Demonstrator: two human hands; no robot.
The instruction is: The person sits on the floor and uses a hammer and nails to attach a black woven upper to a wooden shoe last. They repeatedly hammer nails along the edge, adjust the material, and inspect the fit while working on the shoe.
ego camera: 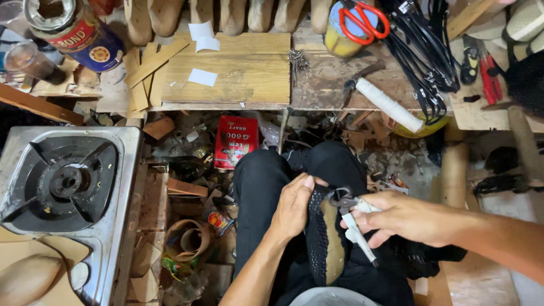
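Note:
A black woven shoe upper on a tan last (327,241) rests on my lap, sole side up. My left hand (293,205) grips its left edge near the toe, thumb pressed on the black mesh. My right hand (405,216) holds metal pincers with white handles (352,218), and the jaws bite the upper's edge at the top of the last. Loose black fabric (419,258) lies under my right wrist.
A wooden bench (249,68) ahead carries a glue tin (79,34), paper scraps, nails, a hammer with a white handle (385,102), orange scissors in a yellow pot (357,22) and black straps. A gas stove (68,187) stands left. Scraps and a red packet (235,141) litter the floor.

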